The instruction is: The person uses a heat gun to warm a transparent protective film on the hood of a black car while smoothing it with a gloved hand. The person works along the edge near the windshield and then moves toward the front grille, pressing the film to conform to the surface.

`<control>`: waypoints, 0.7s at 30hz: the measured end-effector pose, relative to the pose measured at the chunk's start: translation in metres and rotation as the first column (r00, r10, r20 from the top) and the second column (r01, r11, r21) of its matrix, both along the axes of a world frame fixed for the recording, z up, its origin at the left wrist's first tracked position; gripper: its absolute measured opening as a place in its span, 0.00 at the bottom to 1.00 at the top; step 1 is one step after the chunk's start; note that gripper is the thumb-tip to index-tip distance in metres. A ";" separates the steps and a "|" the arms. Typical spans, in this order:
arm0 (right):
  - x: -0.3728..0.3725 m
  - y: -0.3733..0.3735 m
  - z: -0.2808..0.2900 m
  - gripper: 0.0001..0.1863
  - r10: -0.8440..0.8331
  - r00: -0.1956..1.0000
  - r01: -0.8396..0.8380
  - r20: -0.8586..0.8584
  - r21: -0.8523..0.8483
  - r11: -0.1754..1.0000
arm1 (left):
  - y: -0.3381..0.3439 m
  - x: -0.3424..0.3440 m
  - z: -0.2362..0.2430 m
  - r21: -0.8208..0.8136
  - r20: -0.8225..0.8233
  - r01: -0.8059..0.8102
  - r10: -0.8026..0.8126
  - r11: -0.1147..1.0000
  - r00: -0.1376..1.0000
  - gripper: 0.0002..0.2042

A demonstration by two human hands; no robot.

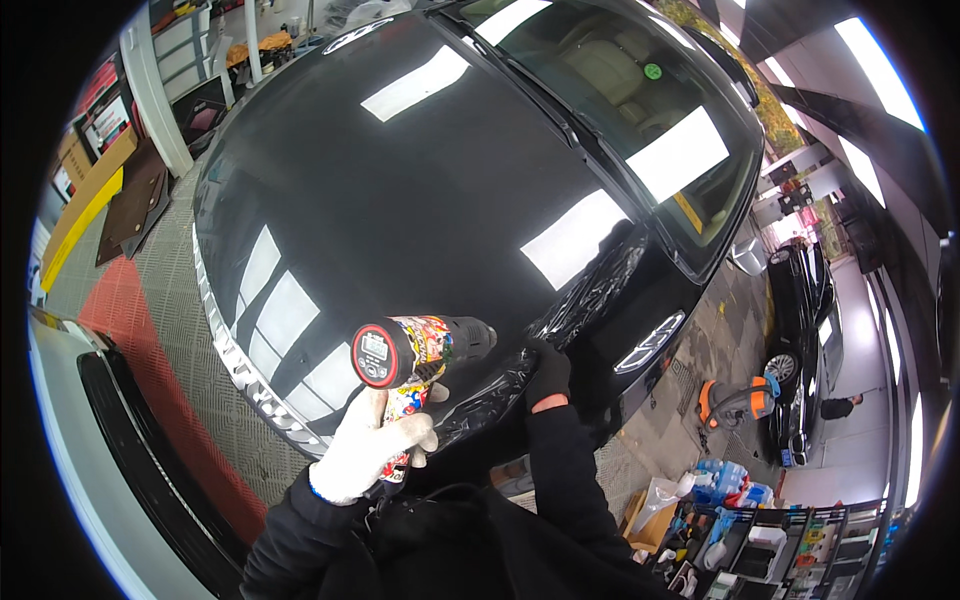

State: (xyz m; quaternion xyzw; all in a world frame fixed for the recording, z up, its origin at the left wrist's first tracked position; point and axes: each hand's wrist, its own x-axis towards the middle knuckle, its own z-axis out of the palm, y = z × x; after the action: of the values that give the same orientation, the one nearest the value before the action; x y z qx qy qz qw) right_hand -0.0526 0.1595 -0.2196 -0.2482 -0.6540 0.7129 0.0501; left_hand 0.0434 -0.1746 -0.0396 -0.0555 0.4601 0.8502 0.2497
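My left hand [385,440], in a white glove, grips a sticker-covered heat gun [418,345] with a red-ringed display at its rear and a dark nozzle angled rightward, over the glossy black car hood [400,190]. My right hand [548,375], in a black glove, is at a strip of wrinkled, glossy film [590,290] running along the hood's right edge, with fingers closed on or against it. The film continues down under the heat gun toward the front corner, partly hidden by my left hand.
An orange vacuum [735,400] stands on the right floor near another black car [800,330] and a person [840,408]. A cluttered rack [790,540] is lower right. At left are leaning boards [85,215], a post [165,140] and a light-coloured panel or car [75,420].
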 end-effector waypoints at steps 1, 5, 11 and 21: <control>0.007 -0.001 0.001 0.11 -0.071 0.994 0.101 0.088 -0.407 0.908 | 0.000 0.000 -0.001 -0.007 -0.002 -0.002 0.002 1.000 1.000 0.27; 0.025 -0.019 -0.011 0.10 0.146 0.986 -0.104 -0.085 0.377 0.920 | -0.001 0.004 -0.001 -0.047 -0.006 -0.043 0.043 0.998 0.999 0.25; 0.011 -0.035 -0.007 0.11 -0.167 0.973 0.175 0.157 -0.039 0.984 | -0.006 0.010 0.005 -0.091 -0.040 -0.001 -0.003 0.996 0.999 0.25; 0.003 -0.029 -0.039 0.19 -0.135 0.986 0.144 0.094 -0.091 0.985 | 0.003 0.026 0.008 -0.177 -0.066 -0.083 0.072 0.981 0.995 0.24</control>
State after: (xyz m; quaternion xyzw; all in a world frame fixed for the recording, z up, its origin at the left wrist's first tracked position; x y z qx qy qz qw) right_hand -0.0491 0.1308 -0.2589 -0.3265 -0.6010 0.7272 0.0592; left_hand 0.0698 -0.1719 -0.0311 -0.0704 0.5397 0.8156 0.1964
